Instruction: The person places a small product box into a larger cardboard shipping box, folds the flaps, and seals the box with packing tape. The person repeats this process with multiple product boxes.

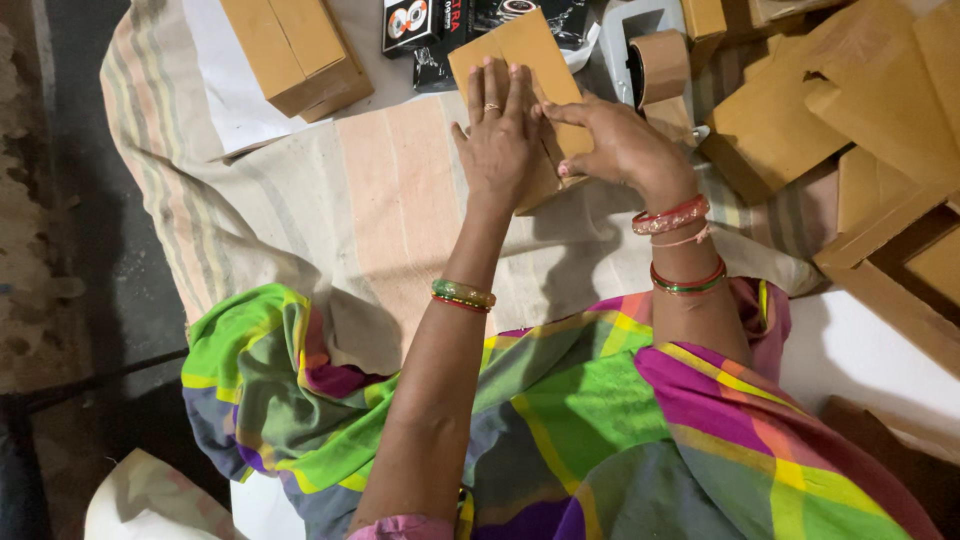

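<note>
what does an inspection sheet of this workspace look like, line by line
surface: striped cloth spread over the work area, a white sheet lying on it at upper left
job's things: small brown cardboard box under both hands
clutter: another closed cardboard box at upper left, black printed packets at top, tape dispenser with brown tape roll, stack of flat cardboard boxes at right
grippers: left hand flat on the box, fingers stretched; right hand pressing its side
cables: nothing seen
surroundings: dark floor at left, bright checked garment in the foreground
</note>
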